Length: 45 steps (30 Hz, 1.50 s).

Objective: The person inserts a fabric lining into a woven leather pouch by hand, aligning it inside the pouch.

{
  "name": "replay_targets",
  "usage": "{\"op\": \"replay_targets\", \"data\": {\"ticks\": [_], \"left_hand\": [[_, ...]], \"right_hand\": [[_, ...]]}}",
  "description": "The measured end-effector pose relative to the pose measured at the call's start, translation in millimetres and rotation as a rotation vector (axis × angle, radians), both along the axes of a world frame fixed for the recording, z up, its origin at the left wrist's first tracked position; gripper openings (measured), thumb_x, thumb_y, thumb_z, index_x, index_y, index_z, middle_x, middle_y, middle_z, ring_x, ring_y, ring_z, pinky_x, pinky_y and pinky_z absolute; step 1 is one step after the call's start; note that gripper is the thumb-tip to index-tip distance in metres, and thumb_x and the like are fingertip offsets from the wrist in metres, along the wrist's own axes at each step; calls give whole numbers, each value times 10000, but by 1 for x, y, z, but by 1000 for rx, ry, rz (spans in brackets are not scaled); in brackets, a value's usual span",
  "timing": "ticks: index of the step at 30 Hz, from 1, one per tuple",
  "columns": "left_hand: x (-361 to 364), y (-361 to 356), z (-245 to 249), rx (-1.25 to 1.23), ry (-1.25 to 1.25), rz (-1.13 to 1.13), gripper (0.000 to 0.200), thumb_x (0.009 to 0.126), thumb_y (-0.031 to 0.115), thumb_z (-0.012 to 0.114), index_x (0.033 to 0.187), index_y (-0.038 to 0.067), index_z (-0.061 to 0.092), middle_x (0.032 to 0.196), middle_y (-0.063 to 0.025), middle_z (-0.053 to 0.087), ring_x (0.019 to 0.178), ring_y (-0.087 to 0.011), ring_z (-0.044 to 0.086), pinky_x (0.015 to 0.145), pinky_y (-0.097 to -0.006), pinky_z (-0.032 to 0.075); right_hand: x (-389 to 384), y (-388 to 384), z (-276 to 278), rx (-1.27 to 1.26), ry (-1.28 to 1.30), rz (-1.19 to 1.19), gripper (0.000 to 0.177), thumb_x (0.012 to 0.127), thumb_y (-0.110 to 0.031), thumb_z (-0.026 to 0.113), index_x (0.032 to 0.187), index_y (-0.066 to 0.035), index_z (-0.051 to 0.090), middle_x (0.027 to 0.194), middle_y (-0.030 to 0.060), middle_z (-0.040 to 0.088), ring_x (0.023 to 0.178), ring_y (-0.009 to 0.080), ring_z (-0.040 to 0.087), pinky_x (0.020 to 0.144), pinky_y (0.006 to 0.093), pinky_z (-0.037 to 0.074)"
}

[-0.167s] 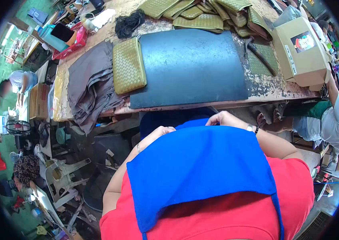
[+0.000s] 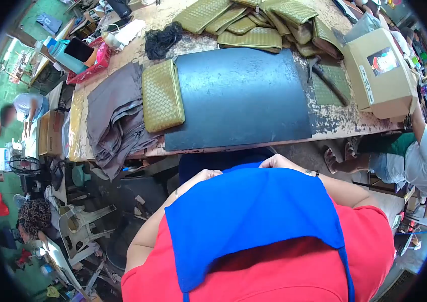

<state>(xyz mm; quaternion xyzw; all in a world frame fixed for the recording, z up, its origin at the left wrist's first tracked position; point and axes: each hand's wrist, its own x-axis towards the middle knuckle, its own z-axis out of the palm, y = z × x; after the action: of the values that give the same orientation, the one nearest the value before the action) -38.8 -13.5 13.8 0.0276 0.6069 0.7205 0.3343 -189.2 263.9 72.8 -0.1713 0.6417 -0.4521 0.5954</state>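
Both hands are low at my waist, at the upper edge of the blue apron point(image 2: 253, 216), below the table's front edge. My left hand point(image 2: 207, 175) is partly behind the apron, its fingers mostly hidden. My right hand point(image 2: 277, 161) is bent at the apron's edge with fingers curled; what they hold, if anything, is hidden. In front of them a black board point(image 2: 243, 95) lies on the worktable point(image 2: 336, 121). A woven golden-green pouch point(image 2: 163, 95) rests over the board's left side.
Grey-brown cloth pieces point(image 2: 118, 116) hang over the table edge at left. Woven pouches point(image 2: 251, 40) are piled at the back. A hammer point(image 2: 330, 83) and cardboard box point(image 2: 382, 75) are at right. One person point(image 2: 422, 156) stands at right; others are at left.
The view has shifted slightly, so the table and its items appear lower. Both hands remain at the apron's upper edge.
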Motion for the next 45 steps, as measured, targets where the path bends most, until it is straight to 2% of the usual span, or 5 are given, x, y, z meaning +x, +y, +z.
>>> {"op": "replay_targets", "data": {"ticks": [6,11,17,35,45], "left_hand": [[-15,19,51,-12,-239,312,205,984,195,604,1050,21,691,981,-25,636,961,-113,579,856,-290,469],[-65,-22,97,-970,1023,539,384,757,113,784,1116,51,661,1127,-135,624,1085,-299,585,953,-390,461],[-83,-60,52,-1755,889,692,528,901,307,660,1357,74,532,1356,-172,562,1261,-341,523,1021,-524,406],[-67,-18,84,-365,792,857,706,872,549,673,1303,9,528,1421,-174,479,1125,-256,612,864,-329,531],[-151,-78,155,-817,457,770,583,856,164,640,1394,34,455,1304,-152,568,1087,-222,617,939,-316,470]], "right_hand": [[-22,22,-12,-72,-51,84,146,905,-126,687,959,6,716,839,-18,687,781,44,599,701,253,509],[-57,17,23,-15,215,453,348,955,-288,628,1161,-8,656,1016,95,718,916,157,671,830,309,523],[-92,-65,90,-328,613,423,366,951,-308,628,1169,-16,654,1070,135,711,1002,211,672,872,333,525],[-134,-196,44,-471,496,-132,431,895,-191,650,1292,-41,575,1016,56,688,843,117,663,688,263,540],[-109,-200,86,-476,941,-184,481,829,-144,696,1293,-69,594,910,96,693,677,135,627,639,301,527]]}}
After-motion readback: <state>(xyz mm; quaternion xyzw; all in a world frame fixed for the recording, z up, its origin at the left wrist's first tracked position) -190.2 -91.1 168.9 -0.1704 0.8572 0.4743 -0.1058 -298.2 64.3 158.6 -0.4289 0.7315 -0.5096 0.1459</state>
